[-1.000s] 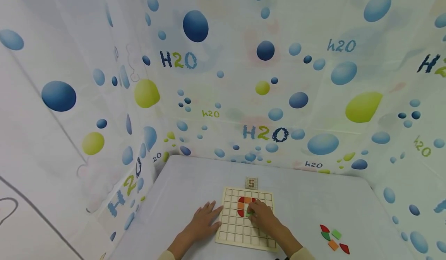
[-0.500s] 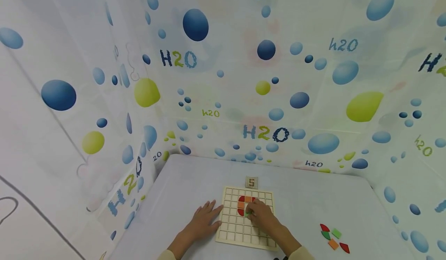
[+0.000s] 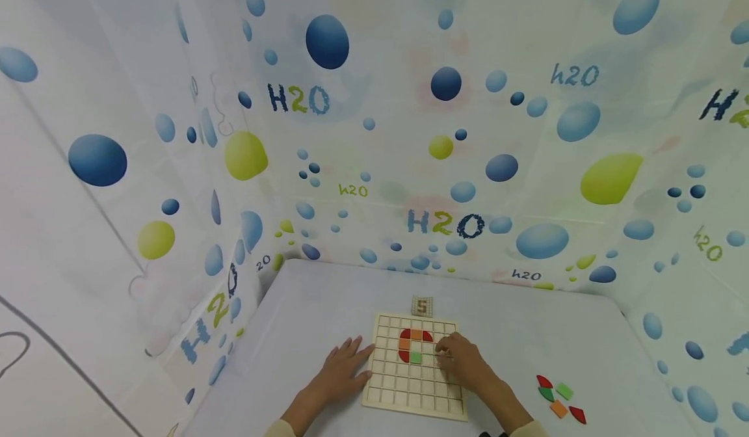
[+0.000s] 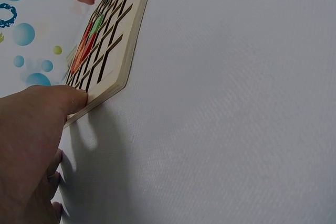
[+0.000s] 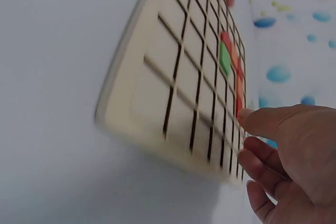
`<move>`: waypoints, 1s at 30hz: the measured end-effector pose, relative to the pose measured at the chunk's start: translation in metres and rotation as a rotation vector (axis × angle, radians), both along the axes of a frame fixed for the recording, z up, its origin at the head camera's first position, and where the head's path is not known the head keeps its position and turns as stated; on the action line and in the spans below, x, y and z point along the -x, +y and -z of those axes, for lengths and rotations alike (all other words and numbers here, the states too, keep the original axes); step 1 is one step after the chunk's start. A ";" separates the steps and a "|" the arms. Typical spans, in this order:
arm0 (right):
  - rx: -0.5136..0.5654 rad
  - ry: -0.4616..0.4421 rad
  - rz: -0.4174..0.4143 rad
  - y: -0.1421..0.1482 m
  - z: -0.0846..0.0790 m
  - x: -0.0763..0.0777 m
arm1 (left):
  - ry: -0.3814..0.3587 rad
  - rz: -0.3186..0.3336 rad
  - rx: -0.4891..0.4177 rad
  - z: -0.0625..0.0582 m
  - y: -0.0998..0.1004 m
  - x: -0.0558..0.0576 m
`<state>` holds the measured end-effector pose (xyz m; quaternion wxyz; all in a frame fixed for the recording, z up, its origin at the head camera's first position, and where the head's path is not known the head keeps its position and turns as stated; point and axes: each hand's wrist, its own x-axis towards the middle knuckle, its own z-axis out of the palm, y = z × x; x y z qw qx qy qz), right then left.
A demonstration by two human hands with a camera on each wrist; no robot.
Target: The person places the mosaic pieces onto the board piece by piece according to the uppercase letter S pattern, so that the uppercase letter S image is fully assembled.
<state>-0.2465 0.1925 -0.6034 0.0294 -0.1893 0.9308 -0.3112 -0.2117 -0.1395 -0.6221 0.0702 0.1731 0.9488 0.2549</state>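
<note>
The right hand (image 3: pixel 462 359) is now off the green tile (image 3: pixel 415 357), which lies in a cell of the grid board (image 3: pixel 414 399) (one more piece laid). Right fingers curl loosely, empty; the left hand (image 3: pixel 339 373), fingers extended, touches the board's left edge.

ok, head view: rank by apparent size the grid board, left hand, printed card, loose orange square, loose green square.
Largest to smallest:
1. Grid board
2. Left hand
3. Printed card
4. Loose orange square and loose green square: too alike to rank.
</note>
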 end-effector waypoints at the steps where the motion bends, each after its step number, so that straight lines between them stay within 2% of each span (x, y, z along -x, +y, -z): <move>1: -0.003 -0.019 0.036 0.008 0.000 0.000 | 0.000 0.001 0.002 0.000 0.000 0.000; 7: -0.062 -0.064 0.218 0.071 -0.003 -0.003 | 0.000 0.008 0.007 -0.002 0.000 -0.003; 11: -0.078 -0.061 0.259 0.118 -0.008 -0.011 | -0.004 0.007 0.005 -0.003 -0.001 -0.004; 15: -0.142 -0.102 0.287 0.154 -0.012 -0.021 | -0.015 -0.001 0.004 -0.003 -0.002 -0.003; 21: -0.208 -0.229 0.338 0.184 -0.013 -0.036 | -0.008 0.000 0.002 -0.001 -0.002 -0.001; 30: -0.218 -0.285 0.355 0.199 -0.006 -0.037 | -0.011 -0.002 -0.013 -0.001 -0.001 0.000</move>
